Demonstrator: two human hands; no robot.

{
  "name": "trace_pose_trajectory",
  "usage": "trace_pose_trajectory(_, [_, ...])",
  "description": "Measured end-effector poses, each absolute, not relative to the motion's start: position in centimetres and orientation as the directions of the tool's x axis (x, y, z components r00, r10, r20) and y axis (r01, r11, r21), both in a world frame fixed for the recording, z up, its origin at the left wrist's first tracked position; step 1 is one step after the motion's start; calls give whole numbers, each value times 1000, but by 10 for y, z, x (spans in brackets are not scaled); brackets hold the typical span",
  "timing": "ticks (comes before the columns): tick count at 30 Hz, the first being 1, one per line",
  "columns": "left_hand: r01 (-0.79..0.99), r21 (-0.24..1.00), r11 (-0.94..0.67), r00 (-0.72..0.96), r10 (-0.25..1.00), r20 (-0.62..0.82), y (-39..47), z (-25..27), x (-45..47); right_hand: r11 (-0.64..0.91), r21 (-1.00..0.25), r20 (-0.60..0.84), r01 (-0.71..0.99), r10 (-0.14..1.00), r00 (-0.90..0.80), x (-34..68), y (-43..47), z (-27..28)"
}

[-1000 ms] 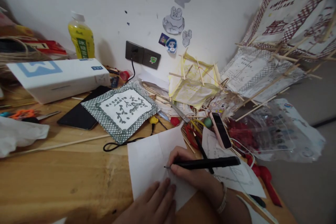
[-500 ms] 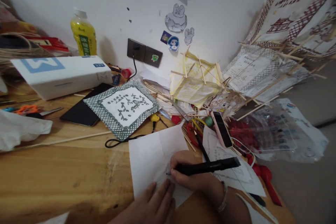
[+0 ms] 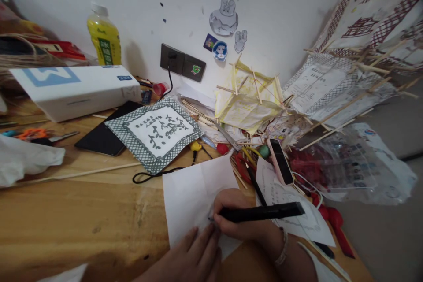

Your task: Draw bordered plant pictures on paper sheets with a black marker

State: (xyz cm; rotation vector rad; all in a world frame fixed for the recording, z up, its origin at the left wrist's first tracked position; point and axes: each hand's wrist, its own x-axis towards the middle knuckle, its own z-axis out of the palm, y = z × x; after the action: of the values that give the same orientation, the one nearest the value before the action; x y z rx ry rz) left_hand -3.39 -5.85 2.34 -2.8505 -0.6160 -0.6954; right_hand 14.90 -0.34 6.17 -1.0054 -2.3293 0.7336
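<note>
My right hand [image 3: 233,211] is closed around a black marker pen [image 3: 264,212], its tip down on a white sheet of paper [image 3: 188,194]. Fingers stretched out, my left hand [image 3: 196,253] lies flat on the lower part of that sheet, just beside the pen tip. Any marks near the tip are mostly hidden by my hands. Beyond the sheet rests a paper [image 3: 165,128] with a dark green lattice border and plant drawings. Right of my right hand, partly under the pen, is another drawn sheet [image 3: 297,218].
A white box [image 3: 86,92], a yellow-labelled bottle [image 3: 105,39] and orange-handled scissors [image 3: 35,134] stand or lie at the left. Yellow paper on a stick frame [image 3: 247,105], a phone [image 3: 280,161] and a clear plastic bag [image 3: 346,172] crowd the right. A thin stick [image 3: 89,172] crosses the wooden table [image 3: 82,216].
The view has shifted slightly. The pen tip stays at nearly the same spot on the paper, and my left hand keeps its place.
</note>
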Motion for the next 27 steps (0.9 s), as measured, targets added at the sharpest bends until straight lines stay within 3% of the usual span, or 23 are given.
trace_pose_trajectory(27, [434,-92,-896,793,332,511,-55,28,-35,501,-687,146,526,804,-576,150,-3,63])
